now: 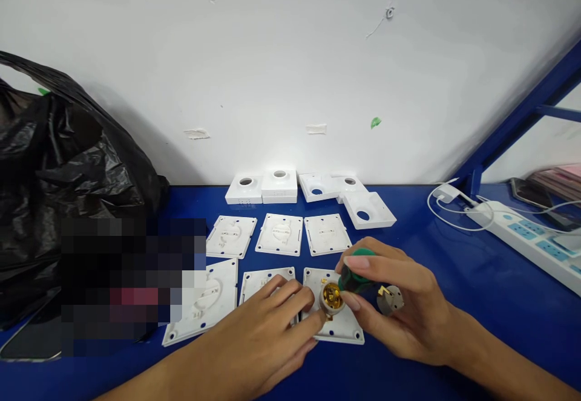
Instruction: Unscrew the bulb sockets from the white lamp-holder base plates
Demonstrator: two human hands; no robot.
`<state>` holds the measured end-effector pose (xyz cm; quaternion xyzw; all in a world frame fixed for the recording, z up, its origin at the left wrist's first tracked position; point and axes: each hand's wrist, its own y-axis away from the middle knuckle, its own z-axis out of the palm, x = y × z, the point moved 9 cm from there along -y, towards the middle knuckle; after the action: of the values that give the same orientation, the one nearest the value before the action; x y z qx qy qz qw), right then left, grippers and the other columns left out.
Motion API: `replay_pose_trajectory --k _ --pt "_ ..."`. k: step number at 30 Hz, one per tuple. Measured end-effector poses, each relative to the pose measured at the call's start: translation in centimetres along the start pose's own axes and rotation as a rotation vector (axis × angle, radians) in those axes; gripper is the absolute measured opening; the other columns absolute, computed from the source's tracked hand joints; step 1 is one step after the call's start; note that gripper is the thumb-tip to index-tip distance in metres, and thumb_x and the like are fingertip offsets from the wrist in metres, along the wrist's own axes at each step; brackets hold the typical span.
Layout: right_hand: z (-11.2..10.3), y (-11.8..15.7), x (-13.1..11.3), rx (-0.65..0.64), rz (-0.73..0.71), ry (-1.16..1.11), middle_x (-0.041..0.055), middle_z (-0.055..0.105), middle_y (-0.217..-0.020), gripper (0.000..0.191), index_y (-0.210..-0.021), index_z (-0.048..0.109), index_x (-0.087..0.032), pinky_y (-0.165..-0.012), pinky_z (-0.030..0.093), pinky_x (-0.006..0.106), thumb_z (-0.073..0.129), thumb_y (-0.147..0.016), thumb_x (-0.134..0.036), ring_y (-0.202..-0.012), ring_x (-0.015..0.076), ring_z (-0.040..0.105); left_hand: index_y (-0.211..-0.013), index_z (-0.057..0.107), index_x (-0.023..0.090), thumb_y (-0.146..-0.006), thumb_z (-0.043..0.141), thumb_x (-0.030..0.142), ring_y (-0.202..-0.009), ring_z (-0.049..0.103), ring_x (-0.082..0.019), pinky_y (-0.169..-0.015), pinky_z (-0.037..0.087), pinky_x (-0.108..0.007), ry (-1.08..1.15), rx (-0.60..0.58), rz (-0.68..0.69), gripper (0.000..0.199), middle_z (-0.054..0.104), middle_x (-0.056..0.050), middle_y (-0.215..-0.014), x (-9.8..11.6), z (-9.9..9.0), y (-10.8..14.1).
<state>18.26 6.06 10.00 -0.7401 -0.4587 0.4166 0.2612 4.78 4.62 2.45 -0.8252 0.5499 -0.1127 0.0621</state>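
Note:
A green-handled tool [358,273] is gripped between the thumb and fingers of my right hand [403,304], above a white square plate [347,327]. On that plate sits a round metal socket with a brass inside [331,297]. The fingertips of my left hand [276,334] touch the socket's left side; its fingers are bent and close together. A second metal socket part [391,300] shows beside my right palm; whether it is held or lies on the table cannot be made out. My left hand partly covers another white plate [249,283].
More white plates [227,237] lie in rows on the blue table [476,328]. White covers with round holes [279,186] stand along the wall. A black plastic bag [68,147] is at left, a power strip [531,231] with white cables at right.

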Motion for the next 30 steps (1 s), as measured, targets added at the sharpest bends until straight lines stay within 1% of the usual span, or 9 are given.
replay_pose_trajectory --k 4,9,14,17,20,23,30 --pt "0.01 0.0 -0.07 -0.003 -0.003 -0.016 0.0037 0.071 -0.095 0.065 -0.156 0.047 -0.025 -0.065 0.06 0.037 0.064 -0.097 -0.002 -0.079 0.0208 0.065 -0.134 0.059 0.016 -0.107 0.069 0.02 -0.116 0.066 -0.031 -0.107 0.049 -0.046 -0.004 -0.011 -0.004 0.029 0.069 -0.011 -0.126 0.02 0.09 0.1" --pt "0.08 0.04 -0.11 -0.018 0.007 0.0 0.0057 0.071 -0.099 0.063 -0.155 0.047 -0.025 -0.065 0.06 0.037 0.064 -0.098 -0.002 -0.08 0.021 0.064 -0.132 0.06 0.017 -0.109 0.068 0.021 -0.117 0.066 -0.031 -0.107 0.049 -0.045 -0.003 -0.005 -0.009 0.024 0.069 -0.01 -0.127 0.01 0.11 0.13" --pt "0.14 0.3 -0.1 -0.029 0.016 0.018 0.0061 0.071 -0.1 0.059 -0.153 0.047 -0.024 -0.066 0.06 0.038 0.063 -0.1 -0.004 -0.08 0.021 0.064 -0.13 0.06 0.017 -0.108 0.069 0.021 -0.119 0.066 -0.031 -0.108 0.048 -0.044 0.003 -0.014 -0.012 0.024 0.069 -0.01 -0.13 -0.04 0.13 0.09" --pt "0.1 0.34 -0.18 -0.028 0.016 0.021 0.0055 0.07 -0.099 0.057 -0.153 0.047 -0.024 -0.065 0.06 0.037 0.062 -0.101 -0.005 -0.079 0.0205 0.064 -0.127 0.061 0.017 -0.109 0.068 0.021 -0.119 0.066 -0.031 -0.108 0.048 -0.043 0.011 -0.019 -0.007 0.02 0.069 -0.01 -0.13 -0.06 0.15 0.09" --pt "0.05 0.19 -0.3 -0.024 0.012 0.03 0.0055 0.07 -0.098 0.055 -0.151 0.049 -0.024 -0.065 0.06 0.037 0.062 -0.101 -0.005 -0.078 0.0202 0.065 -0.127 0.061 0.017 -0.11 0.065 0.021 -0.118 0.066 -0.031 -0.108 0.049 -0.043 0.014 -0.017 -0.007 0.017 0.069 -0.01 -0.128 -0.05 0.12 0.05" --pt "0.11 -0.02 -0.34 -0.031 0.019 0.034 0.0051 0.07 -0.095 0.051 -0.148 0.05 -0.024 -0.064 0.059 0.036 0.062 -0.102 -0.006 -0.076 0.0203 0.065 -0.128 0.062 0.017 -0.11 0.065 0.02 -0.118 0.066 -0.031 -0.109 0.049 -0.044 0.008 -0.019 -0.011 0.019 0.069 -0.01 -0.124 -0.05 0.1 -0.02" --pt "0.33 -0.04 -0.56 -0.057 0.023 0.067 0.0049 0.07 -0.094 0.046 -0.147 0.052 -0.022 -0.065 0.058 0.037 0.06 -0.104 -0.009 -0.08 0.0208 0.066 -0.131 0.063 0.017 -0.112 0.06 0.021 -0.118 0.067 -0.032 -0.111 0.052 -0.047 0.021 -0.025 0.003 0.02 0.069 -0.011 -0.122 -0.01 0.02 -0.09"
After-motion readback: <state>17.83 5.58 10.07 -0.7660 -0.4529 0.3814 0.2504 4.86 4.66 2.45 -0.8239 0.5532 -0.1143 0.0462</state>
